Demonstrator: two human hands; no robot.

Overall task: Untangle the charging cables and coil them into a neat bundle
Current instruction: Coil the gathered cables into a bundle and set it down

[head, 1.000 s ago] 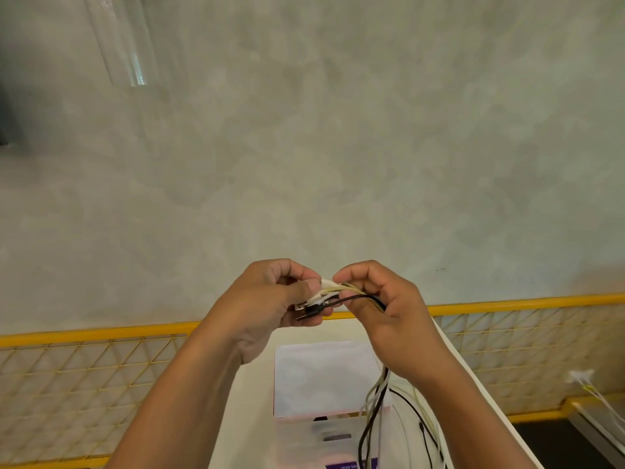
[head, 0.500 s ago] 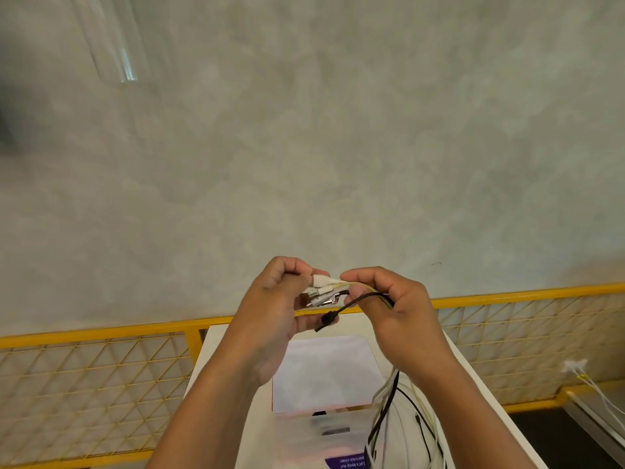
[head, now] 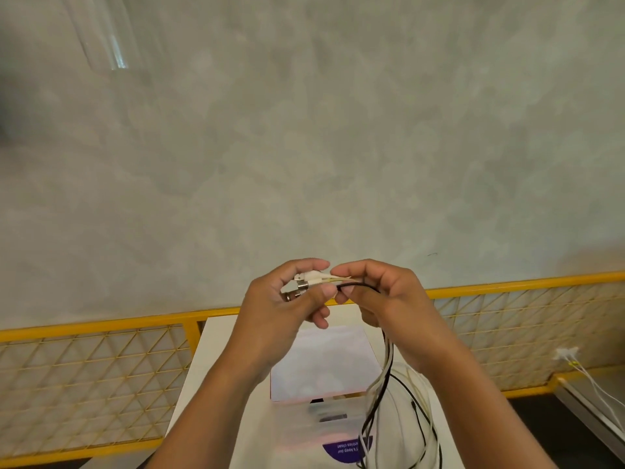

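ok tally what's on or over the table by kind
hands: 2, left hand, right hand, both pinching the plug ends
charging cables: 1 tangled bunch, black and white
white sheet: 1
purple label: 1
total: 5

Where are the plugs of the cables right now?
In the head view, near the middle: the plugs are pinched in the left hand, next to the right hand holding the cables, above the white table.
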